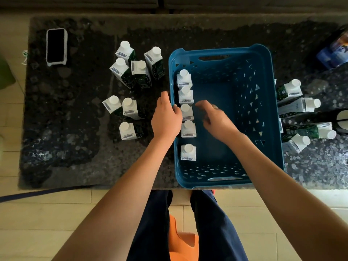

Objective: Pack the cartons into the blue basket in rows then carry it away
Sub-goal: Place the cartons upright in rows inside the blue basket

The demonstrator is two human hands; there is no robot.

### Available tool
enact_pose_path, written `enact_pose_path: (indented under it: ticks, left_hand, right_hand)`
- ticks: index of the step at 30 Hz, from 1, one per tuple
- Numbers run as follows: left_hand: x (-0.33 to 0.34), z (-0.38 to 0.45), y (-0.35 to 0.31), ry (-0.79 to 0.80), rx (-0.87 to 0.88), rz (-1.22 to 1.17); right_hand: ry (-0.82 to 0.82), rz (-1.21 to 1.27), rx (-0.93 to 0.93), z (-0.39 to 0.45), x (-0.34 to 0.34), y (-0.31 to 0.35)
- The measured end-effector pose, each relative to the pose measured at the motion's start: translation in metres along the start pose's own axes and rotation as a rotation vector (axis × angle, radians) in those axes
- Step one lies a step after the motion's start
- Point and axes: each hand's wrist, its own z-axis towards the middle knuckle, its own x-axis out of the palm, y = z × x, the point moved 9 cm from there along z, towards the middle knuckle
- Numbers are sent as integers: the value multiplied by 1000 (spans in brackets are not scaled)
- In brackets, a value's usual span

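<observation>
While I look down at my two bare hands, I judge that the first row is nearly finished. My left hand (165,117) rests on the left rim of the blue perforated plastic basket (267,117), fingers curled over the rim. My right hand (213,117) hovers inside with loosely bent fingers and holds nothing I can see. Five white square cartons with round caps (186,110) stand along the left wall; the nearest one stands apart, so I should slide it up to close the gap. Farther, more cartons (135,70) wait on the dark speckled stone table (75,110), some on the right (297,104) lying tipped.
</observation>
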Motion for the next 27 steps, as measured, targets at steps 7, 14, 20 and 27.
enact_pose_path:
  ticks: [7,14,20,27]
  left_hand:
    - [1,1,1,7,5,-12]
    - [1,2,2,4,9,-22]
    - [2,3,3,4,2,-25]
    - [1,3,1,13,11,-25]
  right_hand:
    - [132,-84,-75,28,13,19]
    - [36,23,-78,23,7,14]
    - [55,58,-51,24,10,12]
    - [-58,83,59,-28,-12,3]
